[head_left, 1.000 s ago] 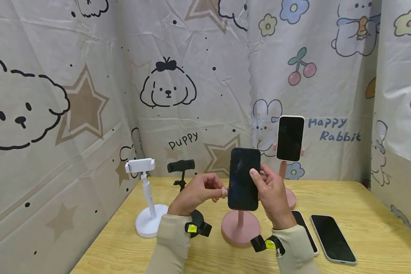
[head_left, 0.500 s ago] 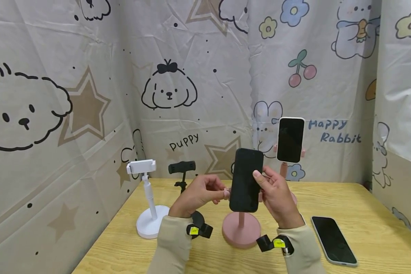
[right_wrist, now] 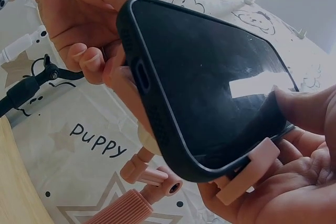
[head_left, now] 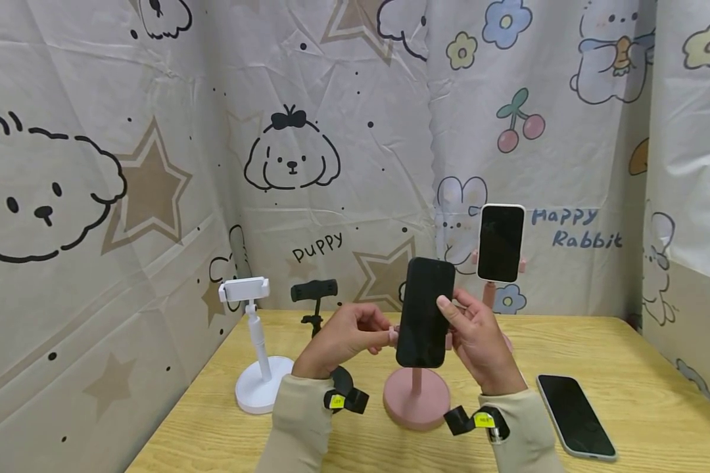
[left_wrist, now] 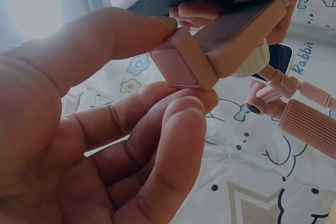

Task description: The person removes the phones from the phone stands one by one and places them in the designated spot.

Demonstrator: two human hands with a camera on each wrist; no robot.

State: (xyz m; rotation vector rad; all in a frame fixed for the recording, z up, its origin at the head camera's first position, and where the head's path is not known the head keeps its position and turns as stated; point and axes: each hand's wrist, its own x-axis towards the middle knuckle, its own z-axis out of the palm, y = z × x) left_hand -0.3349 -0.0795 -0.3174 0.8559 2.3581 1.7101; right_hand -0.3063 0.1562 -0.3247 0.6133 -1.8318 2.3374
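My right hand (head_left: 479, 341) holds a black-cased phone (head_left: 425, 312) upright, its thumb pressed on the screen and its fingers behind the edge. Behind the phone is the pink clamp (left_wrist: 247, 35) of a phone stand, whose round pink base (head_left: 417, 401) rests on the table. My left hand (head_left: 349, 335) pinches the clamp's left end (left_wrist: 181, 69) between thumb and fingers. In the left wrist view, the phone's near edge stands apart from that end. The clamp's other end (right_wrist: 252, 169) lies at the phone's opposite long edge, by my right fingers. Most of the clamp is hidden in the head view.
A white phone stand (head_left: 260, 348) and a black one (head_left: 313, 289) stand to the left. Behind to the right, another pink stand carries a white-edged phone (head_left: 501, 243). Another phone (head_left: 576, 415) lies on the table (head_left: 639, 368) at right. Printed curtains surround the table.
The phone has shifted slightly right and tilted a little, with my right hand moving right alongside. My left hand keeps its pinch on the clamp end. The last half second shows almost no movement.
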